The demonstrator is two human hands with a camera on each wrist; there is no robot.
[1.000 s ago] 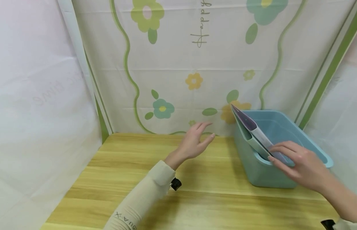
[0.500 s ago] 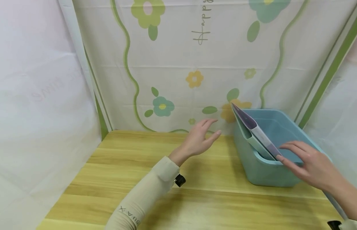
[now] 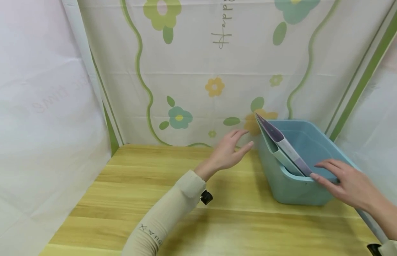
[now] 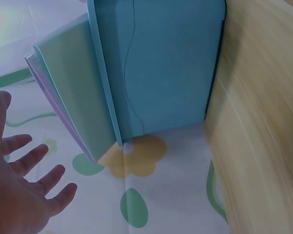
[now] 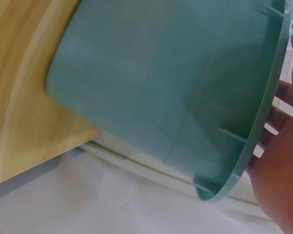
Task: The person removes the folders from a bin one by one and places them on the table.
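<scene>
A light blue plastic bin (image 3: 302,192) stands on the right of the table. Two binders lean in its left side, a pale green one (image 3: 283,159) outside and a purple and white one (image 3: 289,149) against it, their upper ends jutting over the back left rim. My right hand (image 3: 352,185) is at the bin's front rim, fingers loosely bent over the inside and thumb tip by the purple binder's lower end. To the left of the bin, my left hand (image 3: 228,151) hovers over the table, fingers spread and holding nothing; the left wrist view shows the green binder (image 4: 75,83) beyond its fingertips.
The wood-grain table (image 3: 128,199) reaches back to a white flowered cloth (image 3: 185,64). White cloth also hangs on the left (image 3: 44,117) and right (image 3: 380,124) sides. A small black device (image 3: 206,197) sits at my left cuff.
My right hand has let go of the binders and shifted right along the rim, while both binders have settled a little lower. My left hand has moved right, towards the bin.
</scene>
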